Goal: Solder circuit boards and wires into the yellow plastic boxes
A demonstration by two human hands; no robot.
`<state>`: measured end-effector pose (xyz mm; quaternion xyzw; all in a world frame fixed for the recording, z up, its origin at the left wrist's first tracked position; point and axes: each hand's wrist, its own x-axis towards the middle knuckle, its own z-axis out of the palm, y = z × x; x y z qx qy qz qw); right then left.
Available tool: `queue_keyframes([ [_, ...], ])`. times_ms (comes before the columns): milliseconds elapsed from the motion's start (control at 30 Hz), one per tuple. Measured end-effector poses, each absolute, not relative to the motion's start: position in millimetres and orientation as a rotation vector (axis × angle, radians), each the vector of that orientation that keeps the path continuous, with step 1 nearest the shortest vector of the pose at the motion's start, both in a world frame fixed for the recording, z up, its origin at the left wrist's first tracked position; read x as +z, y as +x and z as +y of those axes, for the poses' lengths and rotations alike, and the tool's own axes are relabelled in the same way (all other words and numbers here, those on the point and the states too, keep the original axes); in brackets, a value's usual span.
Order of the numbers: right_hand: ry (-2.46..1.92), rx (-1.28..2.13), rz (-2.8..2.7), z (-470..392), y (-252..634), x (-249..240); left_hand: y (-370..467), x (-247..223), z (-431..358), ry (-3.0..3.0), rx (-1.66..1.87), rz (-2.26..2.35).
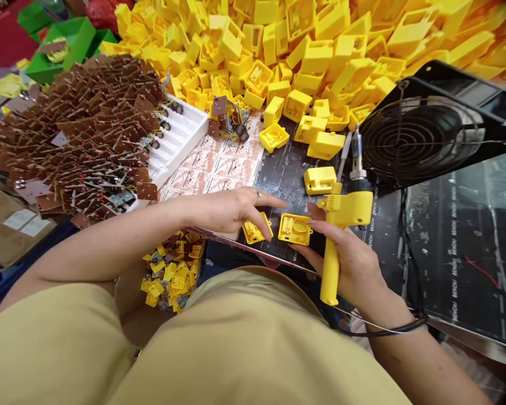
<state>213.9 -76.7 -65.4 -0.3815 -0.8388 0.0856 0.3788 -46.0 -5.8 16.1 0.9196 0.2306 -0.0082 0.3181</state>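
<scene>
Heaped yellow plastic housings (pixel 320 50) and brown circuit boards (pixel 76 129) crowd our dark work mat (pixel 287 169). Our right hand (pixel 354 264) clenches a yellow soldering gun (pixel 341 225), its long axis upright with the tip pointing away from us. Just left of it lies an open yellow housing (pixel 295 229). Our left hand (pixel 231 209), fingers spread and holding nothing, touches a second housing piece (pixel 256 230) beside it.

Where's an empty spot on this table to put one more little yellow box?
The dark mat right of the soldering gun, below the fan, is bare. A smaller bare strip lies between the printed sheets and the closed yellow case. Crowded: the yellow case pile behind and the brown boards at left.
</scene>
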Motion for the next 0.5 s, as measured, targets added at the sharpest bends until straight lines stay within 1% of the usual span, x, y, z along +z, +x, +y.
queue_keyframes([
  [100,-0.998,0.202,-2.158,-78,214,-65,-49,8,-22,2.428,0.216,0.937],
  [167,-1.018,0.186,-2.167,-79,214,-65,-47,1,-36,2.539,0.267,1.103],
  [233,-1.036,0.173,-2.174,-79,214,-65,-43,-7,-48,2.663,0.196,1.125],
  [333,-1.050,0.172,-2.196,-80,216,-65,-37,-10,-49,2.738,0.096,0.956],
  [433,-1.050,0.177,-2.211,-82,218,-64,-33,5,-21,2.720,0.042,0.906],
  [500,-1.053,0.178,-2.201,-82,217,-64,-30,19,14,2.709,0.033,1.092],
])
